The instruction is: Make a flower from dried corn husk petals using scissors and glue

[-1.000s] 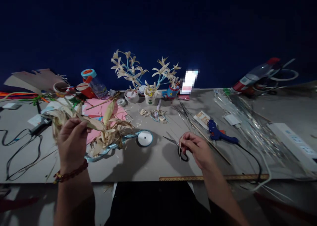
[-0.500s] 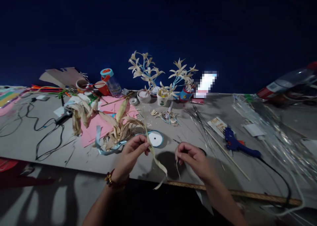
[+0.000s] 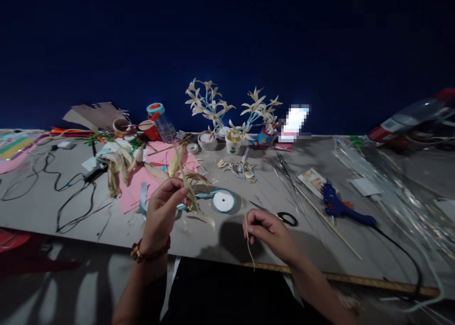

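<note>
Left hand (image 3: pixel 164 208) and right hand (image 3: pixel 269 232) pinched above the desk (image 3: pixel 119 226), the left having drawn leftward since a moment before. It gripped a long husk strip (image 3: pixel 193 201) left of the ribbon spool (image 3: pixel 223 200); from the right dangled a thinner strand (image 3: pixel 249 246).

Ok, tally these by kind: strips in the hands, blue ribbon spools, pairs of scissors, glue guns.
Strips in the hands: 2 (a husk strip in the left hand, a thin strand in the right hand)
Blue ribbon spool: 1
Scissors: 1 pair
Glue gun: 1
Total: 5
</note>
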`<action>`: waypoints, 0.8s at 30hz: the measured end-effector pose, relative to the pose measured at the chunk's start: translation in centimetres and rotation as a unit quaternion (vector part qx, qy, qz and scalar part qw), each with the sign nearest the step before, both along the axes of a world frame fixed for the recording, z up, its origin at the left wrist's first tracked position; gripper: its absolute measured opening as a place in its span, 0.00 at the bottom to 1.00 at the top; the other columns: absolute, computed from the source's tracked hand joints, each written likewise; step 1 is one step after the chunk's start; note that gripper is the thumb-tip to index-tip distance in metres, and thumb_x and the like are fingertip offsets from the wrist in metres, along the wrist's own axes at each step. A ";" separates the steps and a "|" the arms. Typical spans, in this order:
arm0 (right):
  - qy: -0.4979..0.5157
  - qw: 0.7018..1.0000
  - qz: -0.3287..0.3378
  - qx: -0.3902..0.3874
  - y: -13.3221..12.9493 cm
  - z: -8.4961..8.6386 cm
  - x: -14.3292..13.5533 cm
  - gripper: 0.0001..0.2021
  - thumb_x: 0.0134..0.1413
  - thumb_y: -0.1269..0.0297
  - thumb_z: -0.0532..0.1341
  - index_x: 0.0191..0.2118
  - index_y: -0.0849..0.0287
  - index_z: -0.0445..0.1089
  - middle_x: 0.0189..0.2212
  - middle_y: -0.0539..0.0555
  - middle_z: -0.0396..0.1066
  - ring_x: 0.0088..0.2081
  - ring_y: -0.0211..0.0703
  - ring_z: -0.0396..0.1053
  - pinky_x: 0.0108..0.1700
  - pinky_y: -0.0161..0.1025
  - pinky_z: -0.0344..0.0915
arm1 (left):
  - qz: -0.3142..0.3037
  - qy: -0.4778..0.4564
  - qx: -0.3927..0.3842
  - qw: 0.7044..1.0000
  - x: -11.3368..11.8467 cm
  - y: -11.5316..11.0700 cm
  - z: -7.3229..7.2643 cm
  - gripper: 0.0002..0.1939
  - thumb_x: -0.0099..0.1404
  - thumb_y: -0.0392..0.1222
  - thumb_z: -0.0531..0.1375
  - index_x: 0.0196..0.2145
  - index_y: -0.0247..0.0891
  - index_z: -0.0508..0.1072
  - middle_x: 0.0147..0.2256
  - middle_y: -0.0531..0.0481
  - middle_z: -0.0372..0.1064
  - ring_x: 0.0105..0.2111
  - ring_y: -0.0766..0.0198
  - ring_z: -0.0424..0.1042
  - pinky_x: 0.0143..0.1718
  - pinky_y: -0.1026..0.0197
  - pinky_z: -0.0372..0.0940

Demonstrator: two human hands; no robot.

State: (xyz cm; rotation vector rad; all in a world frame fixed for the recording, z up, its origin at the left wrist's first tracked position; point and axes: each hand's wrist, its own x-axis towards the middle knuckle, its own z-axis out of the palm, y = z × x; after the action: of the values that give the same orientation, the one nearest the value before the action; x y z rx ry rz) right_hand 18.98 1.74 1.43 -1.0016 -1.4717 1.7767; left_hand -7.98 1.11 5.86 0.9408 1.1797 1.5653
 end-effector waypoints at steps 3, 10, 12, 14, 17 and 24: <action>-0.034 0.999 0.018 0.035 0.6 0.4 -0.7 0.09 0.57 0.61 0.61 0.28 0.56 0.65 0.25 0.49 0.69 0.25 0.38 0.67 0.30 0.35 0.64 | -0.049 0.007 -0.030 0.998 0.7 -0.2 -0.7 0.09 0.61 0.42 0.69 0.31 0.37 0.74 0.25 0.54 0.69 0.23 0.70 0.67 0.27 0.68 0.64; -0.092 0.985 0.076 0.126 4.2 2.2 -4.5 0.06 0.54 0.66 0.59 0.27 0.57 0.65 0.22 0.47 0.68 0.24 0.37 0.66 0.27 0.33 0.61 | -0.070 0.024 -0.031 0.997 1.2 -1.8 -2.3 0.09 0.62 0.43 0.69 0.32 0.36 0.75 0.27 0.53 0.69 0.24 0.70 0.68 0.28 0.67 0.64; -0.093 0.980 0.085 0.154 6.1 2.5 -6.5 0.07 0.54 0.66 0.59 0.26 0.57 0.64 0.21 0.47 0.68 0.22 0.36 0.65 0.26 0.32 0.60 | -0.069 0.018 -0.032 0.997 1.0 -2.1 -2.6 0.09 0.62 0.42 0.69 0.32 0.36 0.75 0.27 0.54 0.70 0.24 0.71 0.68 0.28 0.68 0.64; -0.091 0.976 0.080 0.179 8.0 3.1 -8.7 0.07 0.55 0.65 0.59 0.27 0.57 0.66 0.22 0.47 0.69 0.22 0.36 0.65 0.27 0.33 0.61 | -0.064 0.011 -0.030 0.997 0.7 -2.4 -2.9 0.08 0.62 0.42 0.69 0.32 0.36 0.74 0.27 0.54 0.69 0.24 0.71 0.68 0.28 0.68 0.64; -0.084 0.967 0.050 0.238 9.2 4.6 -11.2 0.09 0.60 0.60 0.61 0.42 0.57 0.72 0.38 0.53 0.76 0.32 0.41 0.72 0.38 0.37 0.65 | -0.051 0.003 -0.025 0.998 0.4 -2.9 -3.1 0.08 0.62 0.42 0.69 0.33 0.36 0.74 0.26 0.55 0.69 0.24 0.72 0.67 0.28 0.69 0.64; -0.133 0.951 0.115 0.255 3.6 5.1 -10.1 0.09 0.60 0.56 0.64 0.37 0.56 0.74 0.32 0.50 0.74 0.31 0.40 0.68 0.33 0.35 0.60 | -0.010 -0.005 -0.019 1.000 0.0 -3.9 -3.3 0.08 0.63 0.40 0.69 0.32 0.37 0.74 0.27 0.55 0.69 0.24 0.72 0.67 0.28 0.69 0.63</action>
State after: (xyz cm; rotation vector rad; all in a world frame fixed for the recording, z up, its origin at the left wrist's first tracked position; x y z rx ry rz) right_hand 8.87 5.38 6.49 -0.8405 -2.1524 1.3199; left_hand -8.00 -2.75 2.54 0.9160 1.1853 1.5255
